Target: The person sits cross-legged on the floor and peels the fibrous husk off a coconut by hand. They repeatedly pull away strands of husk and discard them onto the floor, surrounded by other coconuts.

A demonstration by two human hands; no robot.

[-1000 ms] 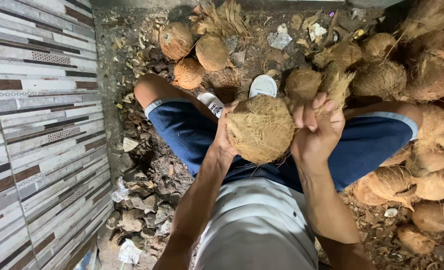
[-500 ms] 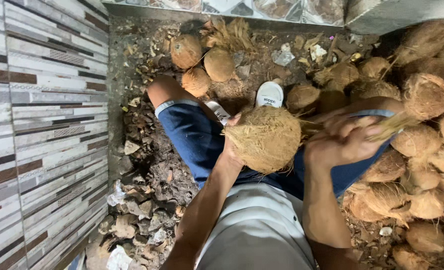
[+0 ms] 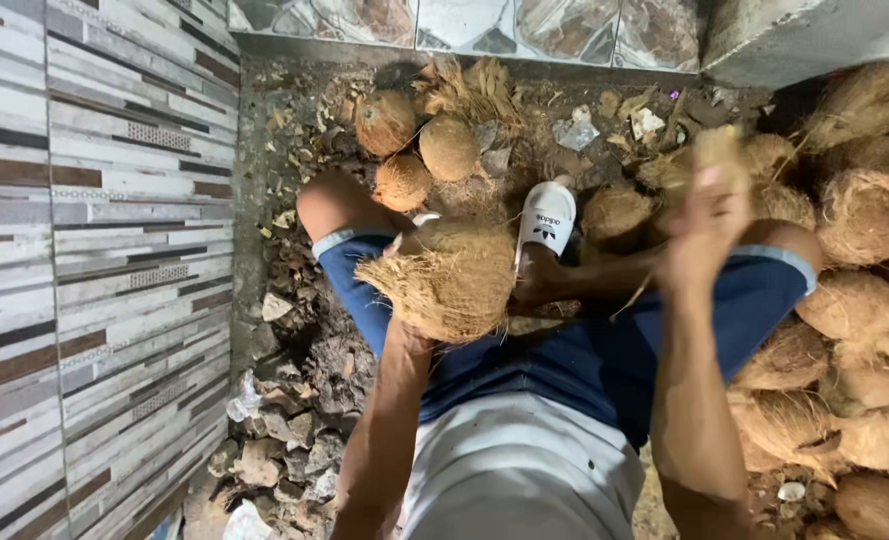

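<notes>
Clearly the step in hand is husking: the left hand [image 3: 409, 250] clasps a half-stripped coconut [image 3: 449, 280] from its left side, fingers wrapped on the fibre, and holds it above the lap between the knees, over the blue shorts [image 3: 564, 360]. The right hand [image 3: 704, 225] is raised over the right knee and blurred; it seems closed on a torn strip of husk [image 3: 719, 150], though the blur keeps me from telling how tightly the fingers grip. Loose fibre hangs ragged off the coconut's left edge, so by my reading a good part of the husk is still on.

On the floor's far edge, against the wall, three husked coconuts [image 3: 419, 150] lie close together with fibre scraps beside them. A heap of unhusked coconuts [image 3: 864, 300] fills the floor's right side. Broken shell pieces [image 3: 284, 420] lie along the left edge by the striped tile wall [image 3: 84, 250]. A white slipper [image 3: 547, 215] shows just beyond the coconut.

The next move likely calls for dropping the strip clear of the lap, then catching a fresh edge of fibre on the coconut while the left hand holds it firm against the pull.
</notes>
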